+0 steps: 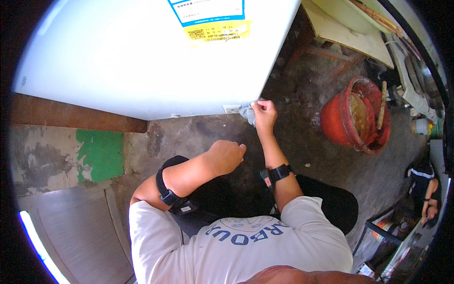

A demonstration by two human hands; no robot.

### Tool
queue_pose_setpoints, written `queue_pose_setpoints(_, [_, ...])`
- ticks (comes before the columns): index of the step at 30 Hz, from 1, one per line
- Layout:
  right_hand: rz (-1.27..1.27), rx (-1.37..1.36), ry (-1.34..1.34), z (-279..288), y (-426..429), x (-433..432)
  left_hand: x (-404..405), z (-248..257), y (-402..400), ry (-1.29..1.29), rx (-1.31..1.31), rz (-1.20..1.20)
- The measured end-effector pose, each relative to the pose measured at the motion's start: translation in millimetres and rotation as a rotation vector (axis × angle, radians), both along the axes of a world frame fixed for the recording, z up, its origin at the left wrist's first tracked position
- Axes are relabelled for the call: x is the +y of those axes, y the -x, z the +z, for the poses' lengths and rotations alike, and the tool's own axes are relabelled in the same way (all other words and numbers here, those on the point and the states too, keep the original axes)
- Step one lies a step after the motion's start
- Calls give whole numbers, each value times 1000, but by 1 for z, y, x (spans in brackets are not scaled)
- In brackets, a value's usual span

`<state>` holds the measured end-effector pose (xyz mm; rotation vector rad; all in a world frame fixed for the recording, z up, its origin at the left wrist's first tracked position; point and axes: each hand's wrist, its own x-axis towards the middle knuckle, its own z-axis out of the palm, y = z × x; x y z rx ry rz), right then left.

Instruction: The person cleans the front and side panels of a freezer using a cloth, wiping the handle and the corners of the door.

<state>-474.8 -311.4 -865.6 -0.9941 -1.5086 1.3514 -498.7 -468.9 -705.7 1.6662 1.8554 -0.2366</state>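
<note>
A grey cloth (248, 114) is pinched in my right hand (265, 113) at the lower right corner of a white Haier household appliance (142, 71). The cloth lies against the lower edge, right beside a small pale panel (231, 109) set into it. My left hand (227, 157) hangs over the floor in front of my body, apart from the appliance. Its fingers are curled in and I see nothing in them. Farther left on the same lower edge sits a small white round knob or plug (175, 115). A blue, white and yellow label (216, 32) with writing is stuck on the appliance's face.
On the dark concrete floor (198, 136) to the right stands a worn red bucket (337, 117) with a stick (382, 106) in it. A brown beam (78, 113) meets the appliance at left, above a grey door panel (74, 220). Another person (422, 191) is at the far right.
</note>
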Motion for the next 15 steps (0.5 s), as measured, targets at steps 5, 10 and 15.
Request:
queue_pose_setpoints(5, [36, 198, 5, 50, 11, -14, -12, -10, -1, -66, -25, 7])
queue_pose_setpoints(10, [-18, 231, -250, 108, 18, -29, -14, -6, -5, -80, -46, 2])
queue_pose_setpoints(15, [28, -62, -39, 2, 24, -41, -12, -2, -1, -93, -14, 21])
